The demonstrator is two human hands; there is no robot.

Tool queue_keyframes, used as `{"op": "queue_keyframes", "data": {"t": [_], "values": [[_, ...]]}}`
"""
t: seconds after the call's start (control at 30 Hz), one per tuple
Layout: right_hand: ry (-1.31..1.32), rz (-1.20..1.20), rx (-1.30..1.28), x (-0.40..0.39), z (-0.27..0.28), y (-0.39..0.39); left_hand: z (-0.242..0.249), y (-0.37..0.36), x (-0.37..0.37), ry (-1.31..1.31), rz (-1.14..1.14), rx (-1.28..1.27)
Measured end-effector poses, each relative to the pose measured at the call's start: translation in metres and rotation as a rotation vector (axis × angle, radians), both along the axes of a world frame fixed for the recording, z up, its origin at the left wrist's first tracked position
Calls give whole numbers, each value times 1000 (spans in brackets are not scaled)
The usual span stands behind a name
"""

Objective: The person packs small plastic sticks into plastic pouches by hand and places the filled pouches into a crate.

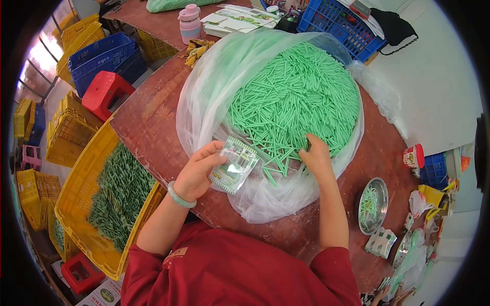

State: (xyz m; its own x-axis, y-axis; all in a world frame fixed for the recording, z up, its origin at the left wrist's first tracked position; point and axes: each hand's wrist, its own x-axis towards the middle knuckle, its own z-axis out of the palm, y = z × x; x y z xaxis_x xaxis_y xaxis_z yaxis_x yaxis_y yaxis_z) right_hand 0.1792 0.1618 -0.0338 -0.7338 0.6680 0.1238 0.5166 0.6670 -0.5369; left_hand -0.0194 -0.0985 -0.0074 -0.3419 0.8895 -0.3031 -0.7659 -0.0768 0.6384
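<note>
My left hand, with a pale bangle at the wrist, grips a small clear plastic packet with a green-and-white printed header and a barcode. The packet is held tilted beside the pile's lower left edge. A large heap of thin light green sticks lies in a big clear plastic bag on the table. At the heap's near edge is my right hand, thumb and forefinger apart and touching the sticks. Whether any stick lies under its other fingers is hidden.
The reddish-brown table carries a metal bowl of sticks at right, a pink bottle and flat cartons at the back. A yellow crate of filled green packets stands at left, near a red stool. Another person's hands show lower right.
</note>
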Motion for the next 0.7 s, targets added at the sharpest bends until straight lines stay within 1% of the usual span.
{"op": "queue_keyframes", "data": {"t": [0.07, 0.13, 0.23, 0.33, 0.43, 0.53, 0.63, 0.67, 0.7], "values": [[-14, -31, -113, 3, 3, 0, 7, 4, 5, 15, -54, 8], [-2, -45, -202, 7, 5, 3, -3, 7, 8, 84, -67, 36], [78, -63, -368, 14, -1, 8, -4, 11, 12, 143, -89, 36], [110, -72, -405, 17, -8, 13, -1, 13, 15, 171, -94, 18], [168, -116, -308, 15, -12, 12, -2, 13, 17, 197, -92, 8], [247, -59, -433, 17, -15, 18, -5, 12, 17, 249, -101, -7], [257, -151, -333, 21, -21, 20, -4, 10, 17, 266, -106, -2], [265, -172, -403, 23, -19, 21, -4, 10, 17, 263, -108, 3], [273, -194, -474, 20, -2, 14, -4, 10, 17, 264, -107, 6]]}}
